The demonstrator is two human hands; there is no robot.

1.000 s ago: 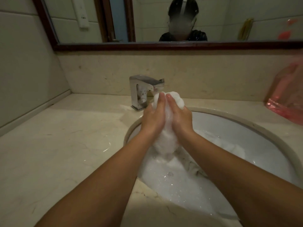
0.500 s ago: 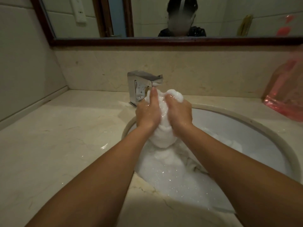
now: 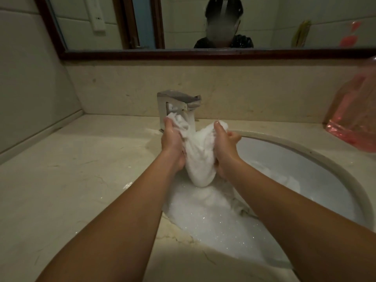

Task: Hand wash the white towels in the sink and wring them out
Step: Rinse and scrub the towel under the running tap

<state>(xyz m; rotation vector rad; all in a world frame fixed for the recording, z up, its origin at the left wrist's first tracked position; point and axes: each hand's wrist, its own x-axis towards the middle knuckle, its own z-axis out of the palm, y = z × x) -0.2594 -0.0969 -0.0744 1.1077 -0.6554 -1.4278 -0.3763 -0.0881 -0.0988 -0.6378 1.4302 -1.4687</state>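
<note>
Left hand point(image 3: 173, 143) and right hand point(image 3: 224, 147) each clamp a bunched end of the towel point(image 3: 200, 157), and its middle sags between them just over the suds point(image 3: 203, 212) in the sink point(image 3: 325, 159). As I judge it, rub the ends together low over the bowl so the drips stay inside. The tap point(image 3: 173, 98) stands behind on the stone counter point(image 3: 71, 180). A pink bag point(image 3: 354, 123) sits at the right, a mirror point(image 3: 183, 21) above.

1. Your left hand point(image 3: 173, 141) and right hand point(image 3: 224, 147) each gripped an end of the wet white towel point(image 3: 200, 159).
2. You held it over the soapy sink point(image 3: 305, 152), by the tap point(image 3: 175, 98).
3. A pink bag point(image 3: 354, 123) sat nearby.
</note>
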